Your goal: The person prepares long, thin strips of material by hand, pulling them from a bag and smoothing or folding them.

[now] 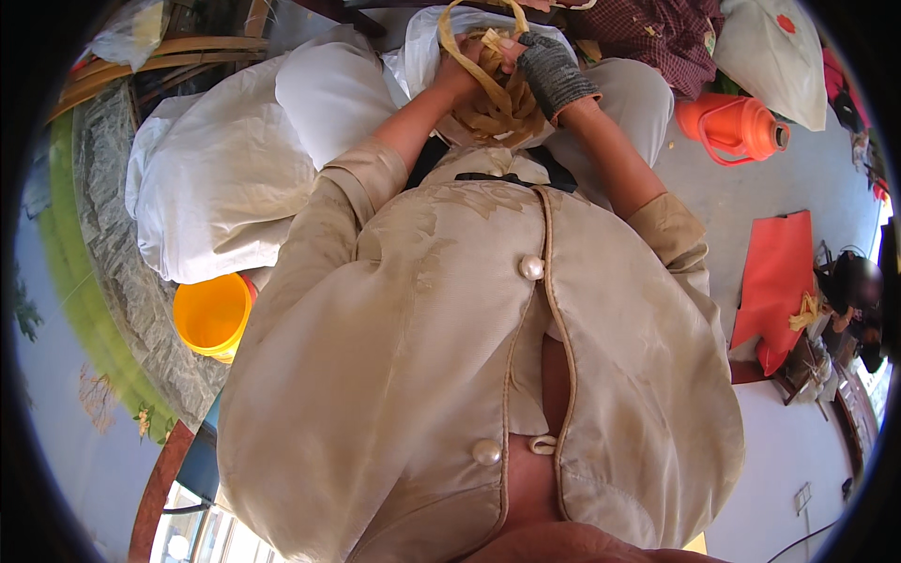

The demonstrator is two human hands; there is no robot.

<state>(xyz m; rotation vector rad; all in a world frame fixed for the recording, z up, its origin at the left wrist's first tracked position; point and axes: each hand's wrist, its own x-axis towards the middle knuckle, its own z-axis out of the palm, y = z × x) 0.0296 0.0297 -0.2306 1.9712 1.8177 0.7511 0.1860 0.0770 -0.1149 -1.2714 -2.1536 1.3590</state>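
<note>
My left hand (pixel 461 74), bare, grips a tan plaited strip (pixel 500 95) at the top of the view. Just beside it, my right hand (pixel 549 70) wears a grey knitted fingerless glove and pinches the same material between thumb and fingers. One band of the strip loops up over both hands. Below them, a coiled heap of strip (pixel 521 116) lies on my lap, between my knees. A white plastic bag (pixel 415 53) stands open around the heap. My fingertips are partly hidden by the strip.
A full white sack (pixel 218 169) lies at my left, with a yellow bucket (pixel 211 313) beside it. Curved wooden slats (pixel 169 53) stand far left. On the right are an orange thermos flask (pixel 735 127), a white bag (pixel 767 56), a red sheet (pixel 774 274) and another person (pixel 852 288).
</note>
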